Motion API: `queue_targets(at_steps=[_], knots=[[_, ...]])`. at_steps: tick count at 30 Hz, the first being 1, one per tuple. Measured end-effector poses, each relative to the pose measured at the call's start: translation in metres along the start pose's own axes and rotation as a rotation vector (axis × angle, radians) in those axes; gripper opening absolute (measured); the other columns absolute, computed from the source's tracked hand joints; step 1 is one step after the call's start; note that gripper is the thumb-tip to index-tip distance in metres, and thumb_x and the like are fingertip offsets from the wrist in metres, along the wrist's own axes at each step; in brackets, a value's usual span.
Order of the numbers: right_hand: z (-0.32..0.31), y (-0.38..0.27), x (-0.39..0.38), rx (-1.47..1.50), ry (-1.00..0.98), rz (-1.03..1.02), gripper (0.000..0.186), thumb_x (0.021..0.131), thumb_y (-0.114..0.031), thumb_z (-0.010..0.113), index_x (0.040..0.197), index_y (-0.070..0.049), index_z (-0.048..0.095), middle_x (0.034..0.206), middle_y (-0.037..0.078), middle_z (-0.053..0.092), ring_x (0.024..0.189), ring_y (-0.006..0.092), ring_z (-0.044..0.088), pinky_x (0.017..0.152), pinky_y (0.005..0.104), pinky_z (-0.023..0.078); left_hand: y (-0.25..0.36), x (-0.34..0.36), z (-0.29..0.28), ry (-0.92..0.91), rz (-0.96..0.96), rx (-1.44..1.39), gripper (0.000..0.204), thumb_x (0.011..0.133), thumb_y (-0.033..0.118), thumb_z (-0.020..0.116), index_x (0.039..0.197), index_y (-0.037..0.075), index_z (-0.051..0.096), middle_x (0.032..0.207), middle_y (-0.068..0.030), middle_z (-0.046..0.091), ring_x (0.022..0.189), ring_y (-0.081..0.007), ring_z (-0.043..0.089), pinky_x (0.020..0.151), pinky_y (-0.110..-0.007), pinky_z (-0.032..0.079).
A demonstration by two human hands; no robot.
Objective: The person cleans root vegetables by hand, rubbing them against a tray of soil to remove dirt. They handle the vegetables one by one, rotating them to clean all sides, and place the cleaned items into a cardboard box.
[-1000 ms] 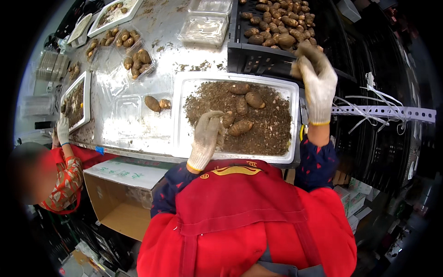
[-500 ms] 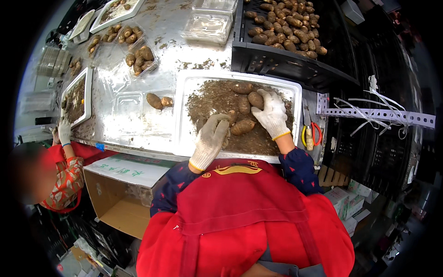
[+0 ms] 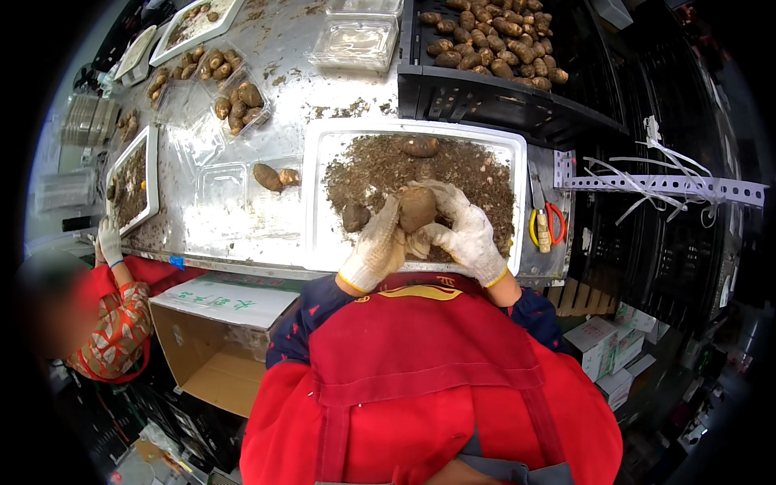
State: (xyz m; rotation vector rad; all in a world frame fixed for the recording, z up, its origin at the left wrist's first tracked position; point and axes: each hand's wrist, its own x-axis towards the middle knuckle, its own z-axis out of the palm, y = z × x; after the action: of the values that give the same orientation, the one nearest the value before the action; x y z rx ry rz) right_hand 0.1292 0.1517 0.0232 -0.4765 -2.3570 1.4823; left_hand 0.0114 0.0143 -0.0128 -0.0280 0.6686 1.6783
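Note:
My gloved left hand (image 3: 377,252) and gloved right hand (image 3: 467,236) come together over a white tray (image 3: 517,145) with loose brown soil in it. Between their fingers they hold a round brown taro (image 3: 417,208), raised above the soil. Behind my hands, another taro (image 3: 419,146) lies near the tray's far side. A darker taro (image 3: 356,216) rests left of my left hand. The hands cover part of the tray's middle, so I cannot tell what lies beneath them.
A black crate (image 3: 501,97) full of taros stands at the far right. Scissors (image 3: 539,222) lie right of the tray. Left are two taros (image 3: 273,177), clear plastic boxes (image 3: 222,184) and a co-worker's gloved hand (image 3: 111,240) at another tray (image 3: 152,174). A cardboard box (image 3: 218,356) sits below.
Both hands have drawn together and nearer to me, lifting a taro between them. The taros that lay grouped between the hands are no longer all visible there.

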Motion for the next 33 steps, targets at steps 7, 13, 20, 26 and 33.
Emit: queue_targets(at_steps=[7,13,20,26,33], knots=[[-0.003,-0.028,-0.002,0.312,0.054,0.260,0.049,0.086,-0.008,0.070,0.134,-0.002,0.058,0.124,0.012,0.064,0.112,0.0186,0.063,0.095,0.0321,0.052,0.011,-0.009,0.002,0.026,0.354,0.599,0.049,0.106,0.038,0.046,0.134,-0.003,0.047,0.110,-0.0125,0.064,0.083,-0.0144,0.063,0.073,-0.028,0.054],[-0.011,-0.040,0.000,0.273,0.108,0.241,0.049,0.083,-0.004,0.073,0.130,-0.006,0.063,0.114,0.011,0.066,0.103,0.0182,0.068,0.087,0.0308,0.056,0.020,-0.012,0.011,0.189,0.391,0.856,0.044,0.094,0.024,0.058,0.129,-0.002,0.054,0.115,-0.0142,0.062,0.102,-0.0210,0.063,0.089,-0.032,0.051],[-0.012,-0.039,-0.001,0.155,0.106,0.236,0.048,0.082,-0.011,0.074,0.129,-0.008,0.063,0.118,0.013,0.066,0.103,0.0228,0.069,0.087,0.0330,0.056,0.023,-0.012,0.013,0.161,0.606,1.144,0.053,0.082,0.024,0.074,0.126,0.001,0.057,0.116,-0.0150,0.062,0.107,-0.0244,0.063,0.093,-0.036,0.050],[-0.012,-0.040,-0.002,0.184,0.080,0.300,0.048,0.083,-0.015,0.074,0.130,-0.009,0.063,0.118,0.012,0.067,0.101,0.0223,0.071,0.087,0.0333,0.057,0.018,-0.014,0.016,0.159,0.597,1.074,0.056,0.076,0.012,0.080,0.126,0.001,0.058,0.116,-0.0149,0.062,0.106,-0.0260,0.063,0.091,-0.036,0.051],[-0.013,-0.042,-0.002,0.177,0.037,0.379,0.048,0.084,-0.016,0.072,0.130,-0.007,0.062,0.110,0.012,0.070,0.093,0.0188,0.071,0.083,0.0317,0.057,0.023,-0.009,0.012,0.054,0.929,1.432,0.062,0.069,0.013,0.086,0.125,0.003,0.061,0.118,-0.0157,0.062,0.104,-0.0307,0.064,0.087,-0.036,0.053]])
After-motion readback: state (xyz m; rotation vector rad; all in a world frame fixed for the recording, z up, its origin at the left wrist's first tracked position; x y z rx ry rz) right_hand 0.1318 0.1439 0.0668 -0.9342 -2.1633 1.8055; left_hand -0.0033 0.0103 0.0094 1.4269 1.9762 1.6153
